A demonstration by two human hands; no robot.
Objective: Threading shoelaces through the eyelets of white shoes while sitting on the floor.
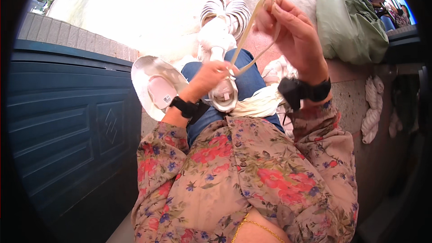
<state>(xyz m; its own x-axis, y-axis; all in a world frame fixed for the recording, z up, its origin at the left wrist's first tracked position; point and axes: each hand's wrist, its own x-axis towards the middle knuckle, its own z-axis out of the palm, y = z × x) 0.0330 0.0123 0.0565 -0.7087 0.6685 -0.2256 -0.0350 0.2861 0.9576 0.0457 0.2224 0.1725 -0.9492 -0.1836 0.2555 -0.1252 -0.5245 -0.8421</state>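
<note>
My right hand [292, 31] pinches a cream lace [249, 27] taut; my left hand [209, 75] grips its lower end above the white shoe [222, 92], a small white label [167, 99] beside.

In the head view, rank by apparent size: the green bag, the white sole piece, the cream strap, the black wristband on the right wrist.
1. green bag
2. white sole piece, though nearer the camera, so unsure
3. cream strap, long but thin
4. black wristband
</note>
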